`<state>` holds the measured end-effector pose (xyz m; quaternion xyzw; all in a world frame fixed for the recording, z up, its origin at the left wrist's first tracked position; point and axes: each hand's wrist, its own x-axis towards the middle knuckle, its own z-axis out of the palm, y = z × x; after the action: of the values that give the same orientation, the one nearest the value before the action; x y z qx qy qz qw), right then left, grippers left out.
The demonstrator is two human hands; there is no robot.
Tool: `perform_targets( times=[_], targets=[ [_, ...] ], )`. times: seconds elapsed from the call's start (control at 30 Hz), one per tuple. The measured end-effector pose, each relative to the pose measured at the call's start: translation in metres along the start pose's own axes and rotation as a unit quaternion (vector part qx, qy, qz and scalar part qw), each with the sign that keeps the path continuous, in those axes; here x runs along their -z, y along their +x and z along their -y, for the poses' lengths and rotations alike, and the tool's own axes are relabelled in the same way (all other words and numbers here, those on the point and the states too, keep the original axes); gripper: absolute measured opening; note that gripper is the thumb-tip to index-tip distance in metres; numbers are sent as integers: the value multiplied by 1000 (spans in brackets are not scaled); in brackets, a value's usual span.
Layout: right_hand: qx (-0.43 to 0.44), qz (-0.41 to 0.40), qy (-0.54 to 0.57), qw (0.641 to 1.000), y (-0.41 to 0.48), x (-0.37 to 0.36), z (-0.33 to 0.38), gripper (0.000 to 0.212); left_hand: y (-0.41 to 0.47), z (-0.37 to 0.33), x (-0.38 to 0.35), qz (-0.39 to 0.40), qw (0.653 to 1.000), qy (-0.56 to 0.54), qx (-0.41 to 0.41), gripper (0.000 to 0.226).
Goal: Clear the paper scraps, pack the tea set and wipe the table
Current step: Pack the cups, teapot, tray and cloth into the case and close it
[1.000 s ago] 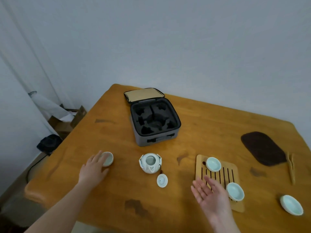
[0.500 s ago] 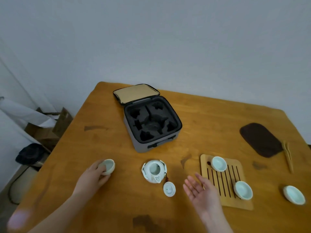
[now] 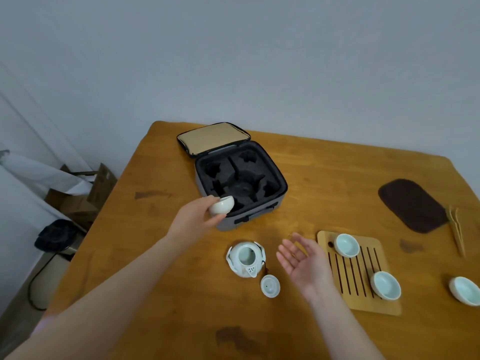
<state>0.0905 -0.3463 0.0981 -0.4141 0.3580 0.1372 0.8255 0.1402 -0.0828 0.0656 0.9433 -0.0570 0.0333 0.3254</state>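
Observation:
My left hand grips a pale celadon teacup in the air, just over the near left corner of the open grey carry case with black foam slots. My right hand hovers palm up, fingers relaxed, holding nothing, between the lidless teapot and the bamboo tray. The teapot's lid lies beside it. Two cups sit on the tray, and a third cup stands at the right edge of the table.
A dark brown cloth and bamboo tongs lie at the far right of the wooden table. Dark stains mark the tabletop. Left of the table, on the floor, are cardboard boxes and a dark bag.
My left hand has lifted the teacup off the table and carried it up and right to the case's near corner. My right hand stays palm up, shifted slightly left.

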Motion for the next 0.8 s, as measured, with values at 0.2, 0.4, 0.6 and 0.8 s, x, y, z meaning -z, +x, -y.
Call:
perform_targets(
  times=[0.2, 0.4, 0.6, 0.8],
  targets=[
    [35, 37, -30, 998, 17, -31, 13, 21, 53, -8, 6, 94, 987, 118, -56, 18],
    [50, 46, -48, 997, 28, -43, 17, 21, 83, -12, 3, 262, 923, 257, -112, 17],
    [47, 40, -48, 997, 39, -37, 14, 25, 104, -19, 1, 312, 897, 290, -122, 16],
    [41, 28, -45, 998, 50, -33, 13, 24, 100, 0, -20, 238, 941, 216, -106, 25]
  ],
)
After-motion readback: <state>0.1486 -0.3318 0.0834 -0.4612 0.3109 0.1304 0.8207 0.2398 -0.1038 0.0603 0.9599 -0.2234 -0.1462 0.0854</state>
